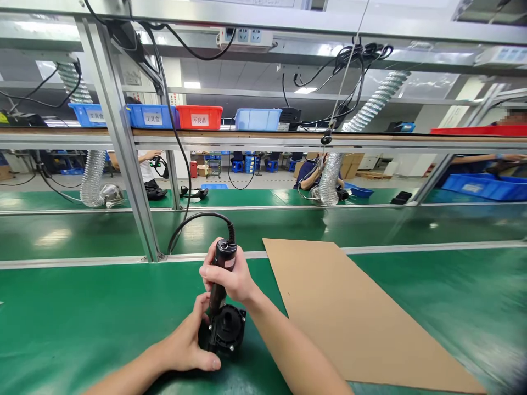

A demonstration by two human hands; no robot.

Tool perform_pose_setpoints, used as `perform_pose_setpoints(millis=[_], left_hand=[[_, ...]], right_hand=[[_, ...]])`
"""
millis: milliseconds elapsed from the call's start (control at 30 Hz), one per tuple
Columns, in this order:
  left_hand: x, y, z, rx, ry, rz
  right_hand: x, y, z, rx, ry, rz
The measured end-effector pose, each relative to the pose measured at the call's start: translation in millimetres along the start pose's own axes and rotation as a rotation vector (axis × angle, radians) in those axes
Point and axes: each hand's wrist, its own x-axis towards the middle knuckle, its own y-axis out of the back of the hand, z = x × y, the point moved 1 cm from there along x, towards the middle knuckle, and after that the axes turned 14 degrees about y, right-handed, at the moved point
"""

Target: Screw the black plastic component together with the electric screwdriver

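The right hand [228, 277] wraps its fingers fully around a black corded electric screwdriver [220, 280], holding it upright with its tip down on a round black plastic pump housing [226, 329]. The housing sits on the green bench mat [82, 318], steadied by the left hand [191, 340] clasping its left side. A flat brown cardboard sheet [354, 312] lies just right.

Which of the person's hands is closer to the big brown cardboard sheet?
The right hand. It grips the black electric screwdriver just left of the cardboard sheet. The left hand steadies the black round part, lower and farther left.
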Motion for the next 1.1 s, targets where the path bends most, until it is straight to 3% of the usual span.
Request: perform_pose_setpoints(millis=[233,433,667,833,1100], left_hand=[[2.5,-1.0,9.5,-0.086,-0.016,-0.045],[2.6,0.9,2.5,-0.023,-0.046,-0.016],[1.7,3.0,10.0,0.023,-0.053,-0.028],[0.8,0.4,18.9,-0.075,-0.037,-0.061],[2.7,-3.9,30.8,-0.146,-0.047,-0.019]], right_hand=[[-1.3,2.3,8.9,0.044,-0.013,-0.001],[-1.0,0.6,10.8,0.089,-0.048,-0.022],[-1.8,0.1,16.3,0.072,-0.085,-0.098],[-6.4,-3.0,20.1,0.186,-0.099,-0.171],[-6.2,-16.7,18.7,0.103,-0.102,-0.027]])
